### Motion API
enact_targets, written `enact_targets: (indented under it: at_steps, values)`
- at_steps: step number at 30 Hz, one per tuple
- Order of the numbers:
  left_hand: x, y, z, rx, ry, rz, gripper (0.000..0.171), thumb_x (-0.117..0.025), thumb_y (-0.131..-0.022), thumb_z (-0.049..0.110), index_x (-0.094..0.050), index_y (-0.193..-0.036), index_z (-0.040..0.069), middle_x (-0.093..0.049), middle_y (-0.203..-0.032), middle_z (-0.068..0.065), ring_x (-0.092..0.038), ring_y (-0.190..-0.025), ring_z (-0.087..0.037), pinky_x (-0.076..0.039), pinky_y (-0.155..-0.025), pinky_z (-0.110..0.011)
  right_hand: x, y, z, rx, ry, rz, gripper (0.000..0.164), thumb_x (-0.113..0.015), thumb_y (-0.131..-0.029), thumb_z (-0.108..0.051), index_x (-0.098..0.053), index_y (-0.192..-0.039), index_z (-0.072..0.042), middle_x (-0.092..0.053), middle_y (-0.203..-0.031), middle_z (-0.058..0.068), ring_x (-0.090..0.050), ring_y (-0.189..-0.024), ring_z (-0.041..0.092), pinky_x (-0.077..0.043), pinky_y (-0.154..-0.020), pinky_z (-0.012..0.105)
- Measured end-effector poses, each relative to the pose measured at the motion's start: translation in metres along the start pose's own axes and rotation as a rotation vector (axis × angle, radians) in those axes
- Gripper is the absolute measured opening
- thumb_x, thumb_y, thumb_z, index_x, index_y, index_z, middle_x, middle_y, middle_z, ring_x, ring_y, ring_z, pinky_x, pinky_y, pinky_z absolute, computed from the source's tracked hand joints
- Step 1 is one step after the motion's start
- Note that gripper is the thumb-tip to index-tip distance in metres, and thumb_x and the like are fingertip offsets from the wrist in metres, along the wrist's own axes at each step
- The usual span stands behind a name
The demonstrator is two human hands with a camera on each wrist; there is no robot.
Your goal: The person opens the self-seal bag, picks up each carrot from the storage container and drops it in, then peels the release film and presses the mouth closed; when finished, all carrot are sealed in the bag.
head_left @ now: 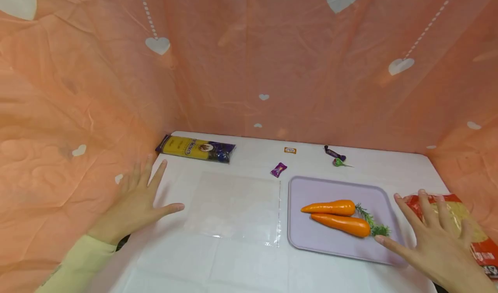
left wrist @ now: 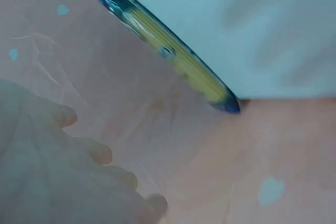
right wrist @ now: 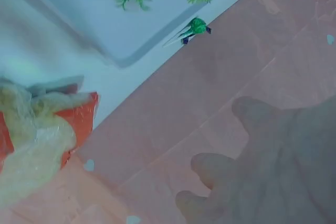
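My left hand [head_left: 134,202] hovers at the table's left side, fingers spread and holding nothing. A yellow and dark blue pasta packet [head_left: 196,148] lies beyond it, and a clear plastic sheet or bag [head_left: 235,206] lies flat to its right. On the right, my right hand [head_left: 439,241] is also spread and holds nothing; in the head view it overlaps a red and yellow food bag [head_left: 484,245]. Its thumb appears close to the green tops of two orange carrots [head_left: 330,207], which lie side by side on a pale purple tray [head_left: 338,250].
Behind the tray lie a purple-wrapped candy [head_left: 279,170], a small orange candy [head_left: 290,150], a dark-wrapped candy [head_left: 334,153] and a green lollipop [head_left: 337,162]. An orange sheet [head_left: 292,68] with white hearts walls in the back and sides of the white table [head_left: 175,262].
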State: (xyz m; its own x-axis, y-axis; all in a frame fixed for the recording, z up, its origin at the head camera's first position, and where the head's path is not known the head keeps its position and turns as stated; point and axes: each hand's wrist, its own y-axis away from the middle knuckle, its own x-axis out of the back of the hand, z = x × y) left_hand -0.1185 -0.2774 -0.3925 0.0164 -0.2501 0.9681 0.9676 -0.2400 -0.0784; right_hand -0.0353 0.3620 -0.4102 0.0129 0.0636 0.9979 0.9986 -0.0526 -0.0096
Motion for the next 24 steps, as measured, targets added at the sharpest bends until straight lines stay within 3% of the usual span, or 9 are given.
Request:
enact_targets:
  at_steps: [3, 7, 11, 15, 17, 20, 24]
  values:
    - [-0.008, -0.008, 0.007, -0.041, 0.015, -0.026, 0.12, -0.061, -0.082, 0.078, 0.003, -0.163, 0.019, 0.023, -0.168, -0.005, 0.018, -0.155, -0.04, 0.002, -0.124, -0.065, -0.002, -0.001, -0.002, 0.041, -0.043, 0.021, 0.113, -0.063, -0.078, -0.079, -0.008, -0.163, -0.03, 0.017, -0.165, 0.024, 0.028, -0.146, 0.052, 0.04, -0.098, 0.068]
    - [-0.019, -0.021, 0.026, -0.123, 0.065, -0.046, 0.113, -0.063, -0.083, 0.075, -0.013, -0.163, 0.014, 0.001, -0.171, -0.008, 0.004, -0.158, -0.034, -0.013, -0.126, -0.06, -0.006, -0.003, -0.009, 0.116, -0.085, 0.051, 0.11, -0.067, -0.078, -0.075, -0.014, -0.163, -0.031, 0.011, -0.169, 0.018, 0.02, -0.153, 0.046, 0.026, -0.106, 0.076]
    - [-0.033, -0.029, 0.055, -0.204, 0.148, -0.053, 0.09, -0.07, -0.086, 0.062, -0.038, -0.157, 0.016, -0.027, -0.167, -0.002, -0.024, -0.156, -0.027, -0.032, -0.122, -0.053, -0.012, -0.006, -0.018, 0.204, -0.162, 0.064, 0.102, -0.073, -0.079, -0.066, -0.025, -0.161, -0.029, -0.002, -0.171, 0.016, 0.0, -0.154, 0.049, 0.01, -0.11, 0.082]
    - [-0.052, -0.038, 0.086, -0.329, 0.189, -0.072, 0.068, -0.075, -0.089, 0.046, -0.055, -0.146, 0.015, -0.046, -0.157, -0.002, -0.041, -0.148, -0.022, -0.04, -0.117, -0.044, -0.015, -0.009, -0.026, 0.313, -0.27, 0.115, 0.089, -0.083, -0.077, -0.052, -0.045, -0.153, -0.026, -0.024, -0.167, 0.012, -0.026, -0.145, 0.05, -0.013, -0.11, 0.083]
    - [-0.061, -0.043, 0.099, -0.384, 0.204, -0.099, 0.06, -0.075, -0.09, 0.042, -0.06, -0.141, 0.014, -0.052, -0.153, -0.002, -0.046, -0.145, -0.019, -0.042, -0.116, -0.041, -0.015, -0.01, -0.03, 0.336, -0.301, 0.12, 0.081, -0.086, -0.076, -0.047, -0.053, -0.146, -0.023, -0.034, -0.162, 0.011, -0.036, -0.138, 0.047, -0.029, -0.104, 0.081]
    - [-0.072, -0.05, 0.116, -0.407, 0.249, -0.157, 0.049, -0.074, -0.092, 0.038, -0.066, -0.135, 0.017, -0.058, -0.147, 0.002, -0.051, -0.14, -0.014, -0.044, -0.115, -0.039, -0.016, -0.01, -0.035, 0.339, -0.305, 0.121, 0.072, -0.088, -0.074, -0.044, -0.061, -0.138, -0.021, -0.046, -0.153, 0.007, -0.047, -0.13, 0.038, -0.045, -0.091, 0.074]
    - [-0.087, -0.058, 0.134, -0.408, 0.255, -0.223, 0.042, -0.074, -0.093, 0.035, -0.069, -0.131, 0.017, -0.062, -0.143, 0.004, -0.054, -0.137, -0.014, -0.045, -0.114, -0.04, -0.021, -0.009, -0.035, 0.323, -0.288, 0.094, 0.059, -0.087, -0.078, -0.039, -0.066, -0.13, -0.02, -0.057, -0.138, 0.005, -0.055, -0.12, 0.03, -0.051, -0.09, 0.065]
